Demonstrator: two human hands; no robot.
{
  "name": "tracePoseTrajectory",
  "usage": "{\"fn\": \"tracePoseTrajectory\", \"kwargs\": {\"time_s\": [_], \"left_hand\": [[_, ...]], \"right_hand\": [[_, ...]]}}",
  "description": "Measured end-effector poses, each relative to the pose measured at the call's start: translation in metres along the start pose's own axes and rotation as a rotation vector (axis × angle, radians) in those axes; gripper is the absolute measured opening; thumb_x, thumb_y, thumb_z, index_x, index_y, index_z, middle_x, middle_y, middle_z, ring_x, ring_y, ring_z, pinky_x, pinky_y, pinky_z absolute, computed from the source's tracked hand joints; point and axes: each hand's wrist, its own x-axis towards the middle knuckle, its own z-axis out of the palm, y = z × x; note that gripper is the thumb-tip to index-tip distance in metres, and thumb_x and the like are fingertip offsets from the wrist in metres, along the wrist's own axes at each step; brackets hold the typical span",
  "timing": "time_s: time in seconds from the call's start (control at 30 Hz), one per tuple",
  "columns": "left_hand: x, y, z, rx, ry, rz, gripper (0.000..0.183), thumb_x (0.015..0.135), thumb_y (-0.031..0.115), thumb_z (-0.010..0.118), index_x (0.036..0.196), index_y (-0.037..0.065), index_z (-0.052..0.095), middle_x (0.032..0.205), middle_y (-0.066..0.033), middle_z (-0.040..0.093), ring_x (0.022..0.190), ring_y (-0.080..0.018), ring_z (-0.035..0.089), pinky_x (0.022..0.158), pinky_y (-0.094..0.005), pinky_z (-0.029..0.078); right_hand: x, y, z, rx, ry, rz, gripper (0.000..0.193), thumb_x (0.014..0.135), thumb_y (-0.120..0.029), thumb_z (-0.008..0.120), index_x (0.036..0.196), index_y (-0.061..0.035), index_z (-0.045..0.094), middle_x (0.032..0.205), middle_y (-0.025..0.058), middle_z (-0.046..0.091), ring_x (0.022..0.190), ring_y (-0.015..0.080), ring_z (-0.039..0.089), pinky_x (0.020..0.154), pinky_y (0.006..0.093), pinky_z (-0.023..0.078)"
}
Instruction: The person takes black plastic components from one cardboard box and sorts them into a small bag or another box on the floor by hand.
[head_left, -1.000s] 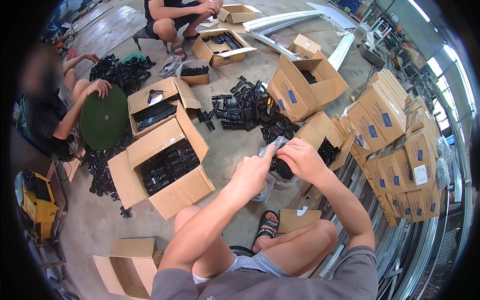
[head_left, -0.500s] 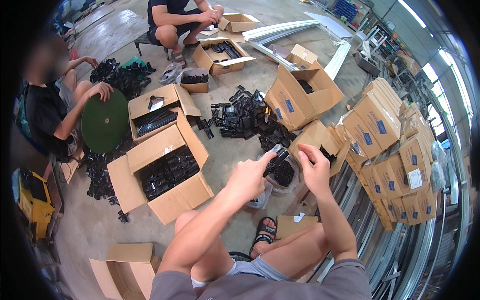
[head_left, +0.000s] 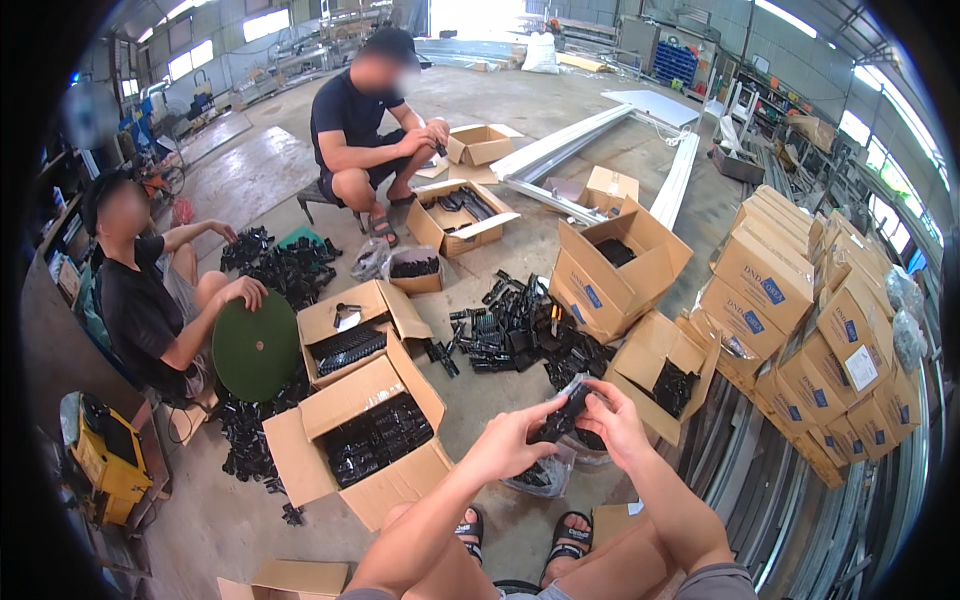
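My left hand (head_left: 512, 440) grips a short black part (head_left: 566, 412), probably plastic, between thumb and fingers. My right hand (head_left: 616, 424) has its fingertips curled against the right end of the same part. Its exact kind is too small to make out. Just below my hands lies a clear plastic bag (head_left: 548, 474) with black pieces in it, partly covered by them. Beyond my hands spreads a loose pile of black parts (head_left: 510, 325). An open carton (head_left: 640, 350) with black pieces stands to the right of my right hand.
Open cartons (head_left: 300, 440) of black parts stand at left. A co-worker (head_left: 135, 290) there holds a green disc (head_left: 255, 345); another (head_left: 355, 130) sits farther back. Stacked closed cartons (head_left: 750, 290) and metal profiles (head_left: 720, 480) line the right. A white frame (head_left: 560, 145) lies behind.
My right hand has come to the black part in my left hand and now touches it. The view has tilted up, showing more of the hall and both co-workers.
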Motion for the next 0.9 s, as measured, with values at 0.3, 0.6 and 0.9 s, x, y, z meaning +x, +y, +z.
{"fn": "tracePoseTrajectory", "kwargs": {"time_s": [0.3, 0.6, 0.9], "left_hand": [[0.004, 0.000, 0.003, -0.299, -0.156, -0.046, 0.078, 0.087, -0.006, 0.067, 0.155, 0.019, 0.039, 0.118, -0.0039, 0.070, 0.097, -0.0052, 0.056, 0.089, -0.0273, 0.051], [0.006, 0.005, 0.008, -0.332, -0.187, -0.036, 0.079, 0.087, -0.004, 0.068, 0.156, 0.020, 0.037, 0.121, -0.0032, 0.069, 0.098, -0.0056, 0.056, 0.089, -0.0279, 0.051], [0.005, 0.000, 0.010, -0.366, -0.226, -0.013, 0.080, 0.087, -0.004, 0.069, 0.156, 0.017, 0.035, 0.124, -0.0032, 0.067, 0.102, -0.0061, 0.055, 0.092, -0.0278, 0.050]], "right_hand": [[-0.011, -0.006, -0.010, -0.022, -0.015, -0.075, 0.031, 0.097, -0.011, 0.066, 0.125, 0.0010, 0.058, 0.107, 0.0094, 0.069, 0.092, 0.0162, 0.068, 0.081, 0.0318, 0.058], [-0.016, -0.006, -0.009, -0.076, 0.080, -0.097, 0.030, 0.096, -0.012, 0.069, 0.120, 0.0020, 0.061, 0.101, 0.0088, 0.070, 0.086, 0.0144, 0.069, 0.077, 0.0291, 0.058], [-0.017, -0.011, -0.010, -0.058, 0.103, -0.103, 0.029, 0.095, -0.014, 0.070, 0.118, 0.0014, 0.063, 0.098, 0.0074, 0.070, 0.083, 0.0129, 0.068, 0.074, 0.0282, 0.058]]}}
